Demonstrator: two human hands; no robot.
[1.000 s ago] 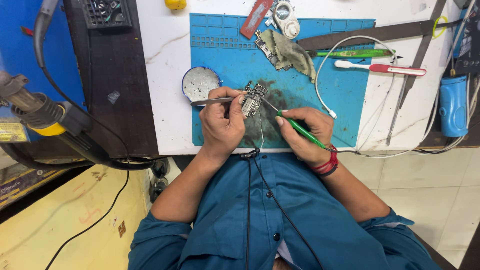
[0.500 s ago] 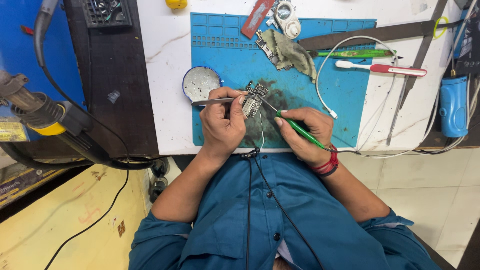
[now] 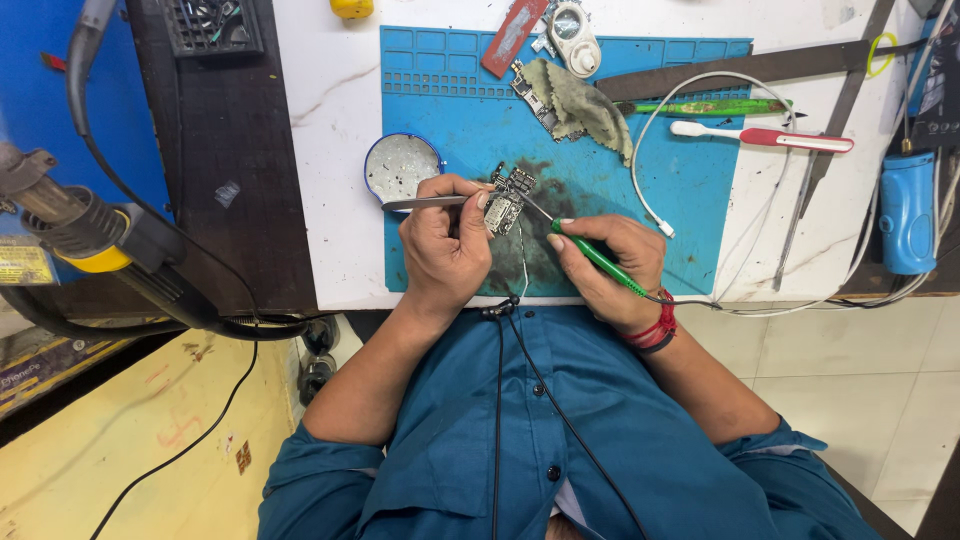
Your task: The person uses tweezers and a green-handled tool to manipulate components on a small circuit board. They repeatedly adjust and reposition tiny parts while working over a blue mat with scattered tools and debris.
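Circuit board (image 3: pixel 507 200) held over the blue mat (image 3: pixel 690 200), mid-soldering by the look of it.
The left hand (image 3: pixel 445 245) pinches board and tweezers (image 3: pixel 425 203); the right hand (image 3: pixel 605 270) grips a green-handled iron (image 3: pixel 590 253), tip at the board. A steady tip seems needed next. Fingers hide the joint; farther parts blur.

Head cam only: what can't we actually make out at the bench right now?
- Small green circuit board, head view: components too small to read; left hand fingers cover its near edge.
- Tip of the green-handled soldering iron in the right hand: too fine to tell whether it touches the board.
- Metal tweezers: tips hidden behind the left fingers.
- Blue cylindrical device: partly behind cables.
- Black parts tray: cut off by the top edge.
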